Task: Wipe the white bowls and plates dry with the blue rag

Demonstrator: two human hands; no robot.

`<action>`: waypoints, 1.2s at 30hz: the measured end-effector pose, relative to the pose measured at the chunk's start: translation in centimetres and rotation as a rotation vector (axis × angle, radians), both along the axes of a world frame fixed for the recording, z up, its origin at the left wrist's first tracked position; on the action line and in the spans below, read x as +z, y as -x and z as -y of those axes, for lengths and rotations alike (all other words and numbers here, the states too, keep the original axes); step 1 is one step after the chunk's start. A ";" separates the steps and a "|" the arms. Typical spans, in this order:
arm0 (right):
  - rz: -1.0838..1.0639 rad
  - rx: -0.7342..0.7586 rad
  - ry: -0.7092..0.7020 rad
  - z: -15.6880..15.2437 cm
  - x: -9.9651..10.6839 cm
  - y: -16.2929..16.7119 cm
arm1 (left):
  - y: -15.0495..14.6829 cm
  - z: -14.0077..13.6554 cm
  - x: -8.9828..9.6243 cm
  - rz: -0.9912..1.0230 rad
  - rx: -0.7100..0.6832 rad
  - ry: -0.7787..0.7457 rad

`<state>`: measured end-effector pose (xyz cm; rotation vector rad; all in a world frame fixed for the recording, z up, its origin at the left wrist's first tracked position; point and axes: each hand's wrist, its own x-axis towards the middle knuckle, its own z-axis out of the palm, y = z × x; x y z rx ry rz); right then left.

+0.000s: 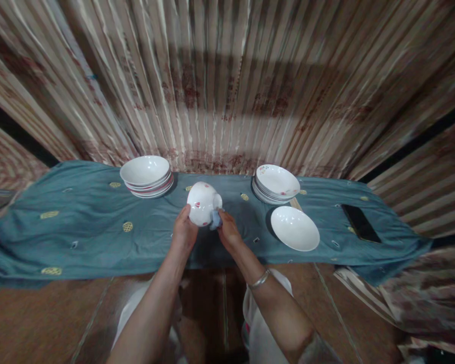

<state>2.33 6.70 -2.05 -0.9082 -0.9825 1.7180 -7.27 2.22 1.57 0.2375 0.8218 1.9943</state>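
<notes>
A white bowl with small red flower marks [202, 202] is held up over the table, tipped on its side with its foot ring facing right. My left hand [184, 230] grips the bowl's rim at the lower left. In my right hand [228, 227] is a bunched light-blue cloth [215, 219], pressed against the bowl near its foot. The fingers of that hand are closed round the cloth and partly hidden by it. The inside of the bowl is turned away from view.
On the blue-green tablecloth [98, 237] stand a bowl stack [146, 174] at left and a stack of flowered dishes [276, 182] at right. A single white bowl [296, 228] sits nearer me, and a black phone [360, 223] lies far right. A pleated curtain [212, 91] hangs behind.
</notes>
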 end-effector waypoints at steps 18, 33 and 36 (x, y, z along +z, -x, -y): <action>-0.174 0.318 0.413 2.8 4.2 -1.6 | 0.4 -0.2 0.1 -0.100 0.113 0.002; 0.009 0.263 0.019 3.8 4.0 -1.2 | 0.1 0.5 1.0 -0.069 0.083 0.101; 0.089 0.279 -0.091 3.6 4.1 -1.4 | -0.1 0.7 1.4 -0.062 0.078 0.124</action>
